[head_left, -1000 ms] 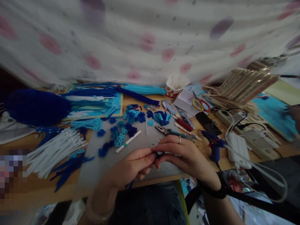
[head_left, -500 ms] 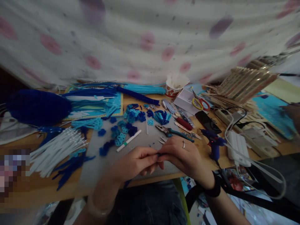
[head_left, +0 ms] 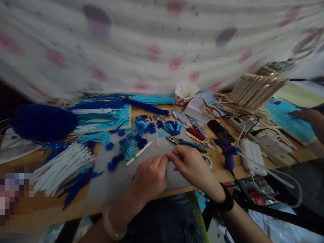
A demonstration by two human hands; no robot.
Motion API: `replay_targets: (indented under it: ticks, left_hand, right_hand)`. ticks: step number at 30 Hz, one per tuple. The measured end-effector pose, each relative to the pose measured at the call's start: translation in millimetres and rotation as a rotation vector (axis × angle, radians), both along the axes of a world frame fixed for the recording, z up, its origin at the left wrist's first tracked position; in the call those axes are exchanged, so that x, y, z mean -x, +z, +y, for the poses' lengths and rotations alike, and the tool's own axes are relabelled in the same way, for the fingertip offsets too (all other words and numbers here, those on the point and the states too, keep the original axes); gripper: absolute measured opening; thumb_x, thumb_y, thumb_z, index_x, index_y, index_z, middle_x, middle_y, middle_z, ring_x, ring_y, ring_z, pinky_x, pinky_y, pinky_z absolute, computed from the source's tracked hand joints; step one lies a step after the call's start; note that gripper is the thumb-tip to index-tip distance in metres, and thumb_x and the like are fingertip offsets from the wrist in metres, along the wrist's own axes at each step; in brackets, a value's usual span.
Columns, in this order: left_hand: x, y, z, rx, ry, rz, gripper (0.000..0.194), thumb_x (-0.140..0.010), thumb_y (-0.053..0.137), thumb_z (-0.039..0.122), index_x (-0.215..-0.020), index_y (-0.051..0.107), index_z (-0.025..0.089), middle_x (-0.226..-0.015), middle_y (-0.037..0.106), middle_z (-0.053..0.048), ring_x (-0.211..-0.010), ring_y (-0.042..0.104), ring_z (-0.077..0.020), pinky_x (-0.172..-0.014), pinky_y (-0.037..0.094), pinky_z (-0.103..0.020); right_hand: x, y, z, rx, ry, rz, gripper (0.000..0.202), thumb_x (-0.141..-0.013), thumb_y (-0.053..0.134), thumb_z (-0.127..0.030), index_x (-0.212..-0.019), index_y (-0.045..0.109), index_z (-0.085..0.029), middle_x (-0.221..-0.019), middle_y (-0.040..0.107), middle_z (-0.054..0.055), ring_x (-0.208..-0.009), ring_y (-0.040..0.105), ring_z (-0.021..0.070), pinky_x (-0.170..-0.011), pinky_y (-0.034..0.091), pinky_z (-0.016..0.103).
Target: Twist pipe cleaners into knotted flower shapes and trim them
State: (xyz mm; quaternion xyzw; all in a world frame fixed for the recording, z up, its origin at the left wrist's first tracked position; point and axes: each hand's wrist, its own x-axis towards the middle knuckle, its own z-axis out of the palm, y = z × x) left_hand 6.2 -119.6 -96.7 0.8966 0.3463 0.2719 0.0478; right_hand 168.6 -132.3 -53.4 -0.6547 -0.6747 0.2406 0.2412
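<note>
My left hand (head_left: 152, 175) is closed, its thumb and forefinger pinched together over the grey mat (head_left: 101, 182). Fingertip to fingertip with it, my right hand (head_left: 189, 167) is also closed. A tiny bit of a blue pipe cleaner (head_left: 165, 156) shows between them; the fingers hide most of it. Just beyond the hands lie a white stick with a green band (head_left: 138, 154) and pliers with teal handles (head_left: 187, 143). Blue pipe-cleaner flowers (head_left: 129, 152), light and dark, are heaped on the mat to the left.
White pipe cleaners (head_left: 64, 165) and a dark blue bundle (head_left: 43, 122) lie left. On the right are a glue gun (head_left: 227, 153), a phone (head_left: 220, 131), scissors (head_left: 212, 112), a white power strip (head_left: 253, 157) with cables, and a paper cup (head_left: 186, 94). Another person's hand (head_left: 307, 118) rests at far right.
Both hands have turned at the wrists, and the left fingers have curled in more. The camera view has shifted slightly. The other person's hand at far right has come further into view.
</note>
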Motion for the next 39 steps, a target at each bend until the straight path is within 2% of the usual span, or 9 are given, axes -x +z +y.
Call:
replay_targets:
  ticks: [3,6,10,14,19,22,25,33,39]
  left_hand:
    - [2,-3.7,4,-0.169,-0.026,0.094,0.026,-0.084,0.044,0.000,-0.083,0.065,0.016,-0.068,0.066,-0.006,-0.062,0.065,-0.0226,-0.052,0.045,-0.031]
    - [5,-3.7,9,-0.103,-0.063,0.064,0.028,-0.087,0.041,0.002,-0.086,0.066,0.016,-0.072,0.069,-0.007,-0.065,0.066,-0.0236,-0.055,0.046,-0.032]
    - [6,2.3,9,0.497,0.005,-0.279,0.031,-0.099,0.040,0.019,-0.078,0.063,0.019,-0.065,0.064,-0.002,-0.063,0.062,-0.0185,-0.061,0.046,-0.030]
    - [4,9.1,3,1.076,0.025,-0.622,0.036,-0.100,0.039,0.042,-0.085,0.063,0.020,-0.054,0.051,0.005,-0.043,0.041,-0.0118,-0.046,0.033,-0.025]
    - [2,17.5,-4,0.937,0.045,-0.597,0.034,-0.099,0.045,0.037,-0.072,0.058,0.020,-0.060,0.052,0.003,-0.056,0.049,-0.0134,-0.058,0.037,-0.027]
    - [3,20.1,-7,0.908,0.057,-0.580,0.025,-0.100,0.047,0.034,-0.084,0.061,0.020,-0.064,0.058,0.002,-0.063,0.056,-0.0151,-0.064,0.040,-0.028]
    - [4,18.4,-8,1.034,0.063,-0.685,0.019,-0.099,0.050,0.036,-0.097,0.060,0.020,-0.061,0.059,0.004,-0.057,0.054,-0.0137,-0.058,0.039,-0.026]
    - [-2,12.0,-4,1.390,-0.026,-0.998,0.028,-0.090,0.063,0.046,-0.087,0.057,0.019,-0.048,0.056,0.006,-0.038,0.033,-0.0061,-0.042,0.022,-0.021]
    - [8,16.2,11,1.759,-0.222,-0.878,0.029,-0.080,0.071,0.043,-0.078,0.060,0.016,-0.039,0.051,0.007,-0.031,0.017,-0.0026,-0.036,0.007,-0.022]
  right_hand:
    - [2,2.3,7,0.150,-0.033,-0.009,0.039,-0.095,0.060,-0.028,-0.058,0.047,-0.022,-0.046,0.057,-0.002,-0.046,0.051,0.0135,-0.052,0.030,0.026]
    - [-2,-2.8,15,0.296,-0.010,0.148,0.040,-0.094,0.059,-0.029,-0.056,0.049,-0.022,-0.040,0.051,-0.005,-0.040,0.047,0.0110,-0.049,0.031,0.025]
    - [-12,-15.2,20,0.258,0.067,0.587,0.049,-0.093,0.056,-0.059,-0.063,0.055,-0.020,-0.042,0.051,-0.006,-0.040,0.047,0.0102,-0.049,0.038,0.023]
    - [-17,-17.8,16,0.083,0.021,0.787,0.056,-0.092,0.050,-0.070,-0.081,0.065,-0.018,-0.054,0.055,-0.004,-0.049,0.053,0.0114,-0.053,0.044,0.024]
    - [-9,-15.1,7,0.005,0.081,0.775,0.043,-0.087,0.067,-0.061,-0.083,0.064,-0.018,-0.065,0.062,-0.002,-0.054,0.054,0.0108,-0.053,0.045,0.023]
    - [-2,-17.2,5,-0.031,0.055,0.819,0.036,-0.084,0.074,-0.052,-0.076,0.061,-0.019,-0.062,0.060,-0.003,-0.053,0.052,0.0106,-0.052,0.043,0.023]
    - [4,-22.8,5,-0.097,0.018,0.888,0.032,-0.083,0.077,-0.047,-0.075,0.063,-0.019,-0.059,0.056,-0.005,-0.052,0.049,0.0104,-0.051,0.040,0.023]
    - [9,-40.6,8,-0.076,0.023,1.206,0.027,-0.087,0.075,-0.042,-0.081,0.062,-0.020,-0.068,0.056,-0.004,-0.059,0.052,0.0105,-0.061,0.045,0.023]
    - [-3,-34.4,6,-0.081,0.439,1.103,0.044,-0.091,0.062,-0.061,-0.074,0.050,-0.022,-0.076,0.046,-0.002,-0.065,0.049,0.0136,-0.060,0.046,0.027]
